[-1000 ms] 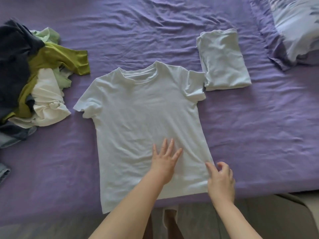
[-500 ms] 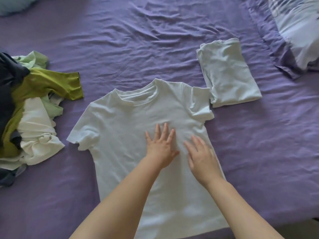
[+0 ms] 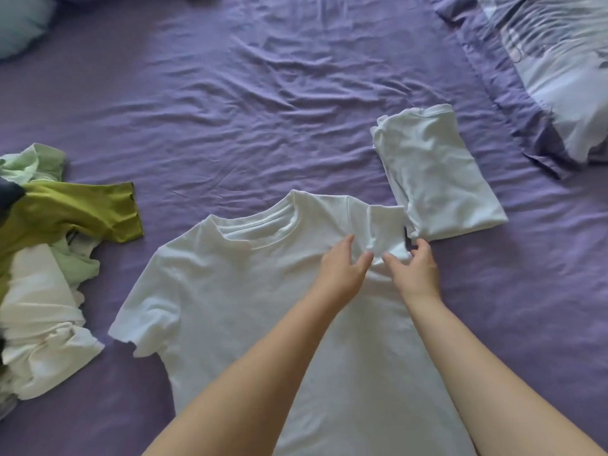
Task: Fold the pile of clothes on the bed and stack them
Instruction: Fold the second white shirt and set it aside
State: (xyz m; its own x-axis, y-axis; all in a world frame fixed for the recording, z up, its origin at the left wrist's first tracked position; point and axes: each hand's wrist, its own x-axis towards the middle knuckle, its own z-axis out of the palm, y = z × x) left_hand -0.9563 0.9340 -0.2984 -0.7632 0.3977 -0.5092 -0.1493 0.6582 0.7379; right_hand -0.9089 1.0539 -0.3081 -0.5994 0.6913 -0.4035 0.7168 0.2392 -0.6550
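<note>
1. Clothes for folding sit on the purple bed (image 3: 263,103): an unfolded pile (image 3: 42,258) at the left edge, a white T-shirt (image 3: 237,297) spread flat in the middle, and one folded shirt (image 3: 434,172) just beside its right sleeve.
2. T-shirt fabric looks light, soft and limp; it will likely sag and crease, so take it at seams, sleeve or shoulder.
3. Both forearms reach forward over the shirt's body.
4. Left hand (image 3: 342,271) rests near the collar, fingers loosely spread.
5. Right hand (image 3: 414,271) pinches the right sleeve (image 3: 385,232) at its hem.
</note>
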